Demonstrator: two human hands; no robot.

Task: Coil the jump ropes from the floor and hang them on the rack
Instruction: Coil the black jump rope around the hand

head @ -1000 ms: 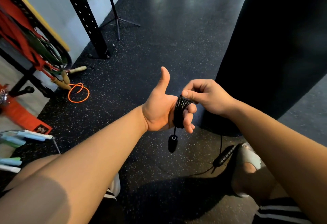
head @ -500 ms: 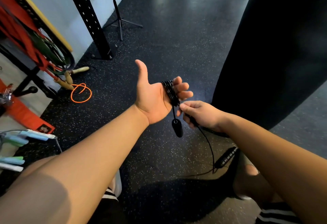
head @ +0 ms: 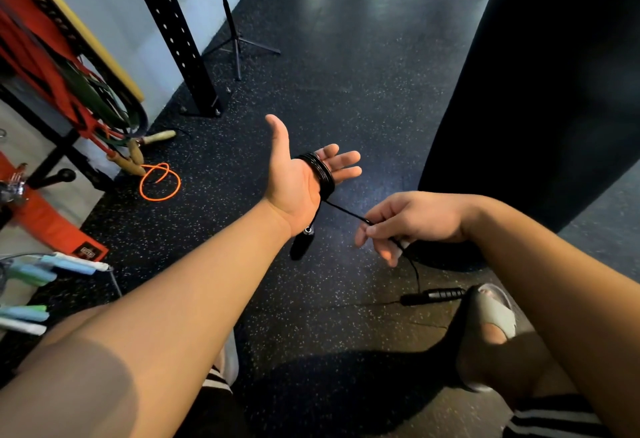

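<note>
While coiling, I see black rope [head: 320, 174] looped round my spread left hand [head: 298, 178].
My right hand [head: 405, 223] pinches the taut strand; one handle [head: 433, 295] lies on the floor [head: 346, 74].

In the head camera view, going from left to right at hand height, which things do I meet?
Orange rope loop on the floor → open left hand wrapped in black rope coils → right hand pinching the black rope → large black punching bag.
</note>
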